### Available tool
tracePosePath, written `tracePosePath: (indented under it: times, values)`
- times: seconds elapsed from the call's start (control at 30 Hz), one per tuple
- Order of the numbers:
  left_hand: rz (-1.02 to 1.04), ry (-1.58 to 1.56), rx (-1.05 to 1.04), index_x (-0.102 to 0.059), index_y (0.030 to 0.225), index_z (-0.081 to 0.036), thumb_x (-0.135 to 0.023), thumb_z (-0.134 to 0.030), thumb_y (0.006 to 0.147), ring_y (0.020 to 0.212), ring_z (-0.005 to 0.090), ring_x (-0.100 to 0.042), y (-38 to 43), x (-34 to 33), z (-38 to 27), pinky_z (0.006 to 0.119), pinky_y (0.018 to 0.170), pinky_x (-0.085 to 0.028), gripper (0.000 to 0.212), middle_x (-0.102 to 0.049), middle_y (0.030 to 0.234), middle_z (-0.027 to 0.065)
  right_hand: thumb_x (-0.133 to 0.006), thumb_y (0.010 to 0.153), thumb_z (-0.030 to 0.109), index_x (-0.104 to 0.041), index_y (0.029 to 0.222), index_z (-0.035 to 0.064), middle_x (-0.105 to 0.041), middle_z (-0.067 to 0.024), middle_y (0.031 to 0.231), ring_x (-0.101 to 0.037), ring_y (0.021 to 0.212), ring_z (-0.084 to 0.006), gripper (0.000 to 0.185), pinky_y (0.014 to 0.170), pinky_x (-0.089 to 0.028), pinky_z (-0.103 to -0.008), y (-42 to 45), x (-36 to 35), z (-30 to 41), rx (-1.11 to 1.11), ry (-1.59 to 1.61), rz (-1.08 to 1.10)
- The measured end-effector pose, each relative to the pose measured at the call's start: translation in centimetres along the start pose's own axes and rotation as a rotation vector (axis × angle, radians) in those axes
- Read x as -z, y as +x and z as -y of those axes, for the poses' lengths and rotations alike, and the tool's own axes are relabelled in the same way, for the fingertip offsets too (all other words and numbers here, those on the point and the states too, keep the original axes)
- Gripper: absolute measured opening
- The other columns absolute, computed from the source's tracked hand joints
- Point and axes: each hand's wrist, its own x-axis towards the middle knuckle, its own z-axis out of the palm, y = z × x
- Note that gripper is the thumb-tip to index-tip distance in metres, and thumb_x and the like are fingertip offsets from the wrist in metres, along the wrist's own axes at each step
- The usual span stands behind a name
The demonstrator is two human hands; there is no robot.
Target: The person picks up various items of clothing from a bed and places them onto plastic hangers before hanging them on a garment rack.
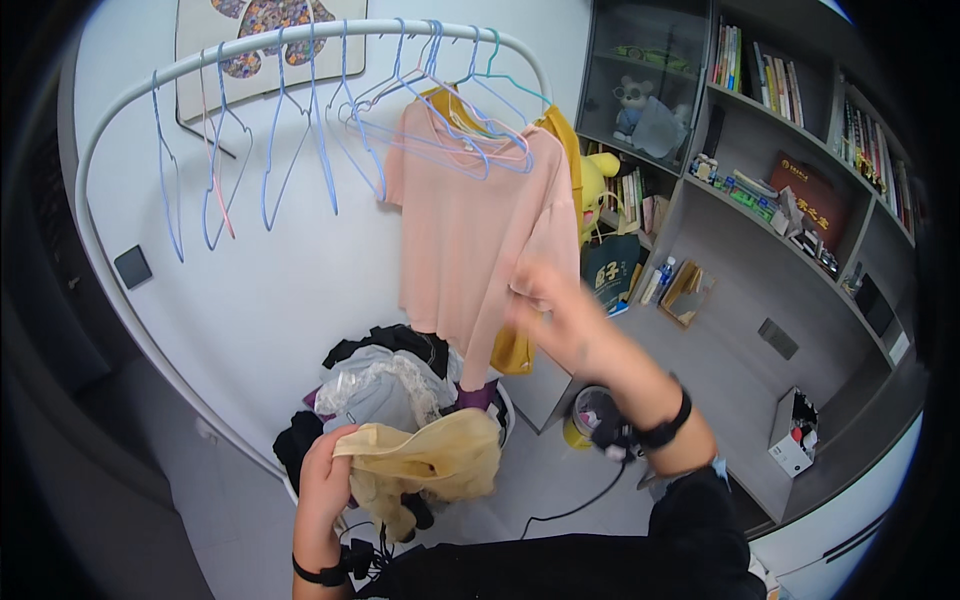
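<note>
My left hand grips the edge of a pale yellow garment, which hangs loosely to the right of the fingers. My right hand, blurred, is raised in front of a pink short-sleeved shirt on the clothes rack. Its thumb and fingers look apart, and no item shows between them. Behind the pink shirt, a mustard-yellow garment is partly hidden. Several blue wire hangers dangle from the rail, along with a pink hanger and a green hanger.
A heap of clothes with grey, black and lace pieces lies below the rack. Rightward are a trash bin, a black cable, a dark green paper bag and bookshelves. A small white box stands by the desk's edge.
</note>
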Motion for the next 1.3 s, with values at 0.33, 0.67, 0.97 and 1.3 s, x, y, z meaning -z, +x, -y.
tracePosePath:
  times: [0.33, 0.67, 0.97, 1.3]
  values:
    - [0.065, 0.132, -0.101, -0.060, 0.112, -0.004, -0.048, -0.004, 0.085, 0.097, 0.0307, -0.058, -1.8, 0.1, -1.9, 0.033, 0.085, -0.045, 0.030, -0.060, 0.103, 0.0159, -0.049, 0.092, 0.016, -0.058, 0.091, 0.0030, -0.058, -0.0043, 0.078, -0.054, 0.066, -0.0126, 0.016, 0.062, -0.047, -0.0285, 18.0, 4.1, -9.2, -0.878, 0.518, -0.186]
    - [0.078, 0.186, -0.081, -0.061, 0.110, -0.006, -0.048, -0.006, 0.085, 0.092, 0.0297, -0.059, -3.4, 1.9, -1.1, 0.033, 0.081, -0.046, 0.028, -0.061, 0.099, 0.0139, -0.054, 0.089, 0.015, -0.056, 0.082, 0.0058, -0.051, 0.0008, 0.070, -0.046, 0.059, -0.0096, 0.011, 0.053, -0.038, -0.0260, 20.2, -2.1, -4.2, -0.729, 0.855, -0.066]
    - [0.147, 0.166, -0.107, -0.061, 0.111, -0.007, -0.047, -0.006, 0.085, 0.093, 0.0313, -0.058, -3.8, 1.5, -0.6, 0.034, 0.081, -0.046, 0.029, -0.060, 0.098, 0.0143, -0.050, 0.085, 0.013, -0.056, 0.084, 0.0029, -0.053, -0.0053, 0.068, -0.052, 0.062, -0.0157, 0.012, 0.058, -0.044, -0.0311, 22.7, -4.2, 0.3, -0.698, 0.593, -0.057]
    - [0.074, 0.167, -0.025, -0.061, 0.103, -0.004, -0.046, -0.009, 0.087, 0.091, 0.0314, -0.059, -2.6, -0.5, 0.0, 0.035, 0.079, -0.046, 0.023, -0.061, 0.094, 0.0151, -0.048, 0.088, 0.020, -0.058, 0.106, 0.0008, -0.064, -0.0201, 0.095, -0.061, 0.089, -0.0373, 0.027, 0.079, -0.047, -0.0438, 14.1, 0.3, -3.7, -0.305, -0.367, -0.552]
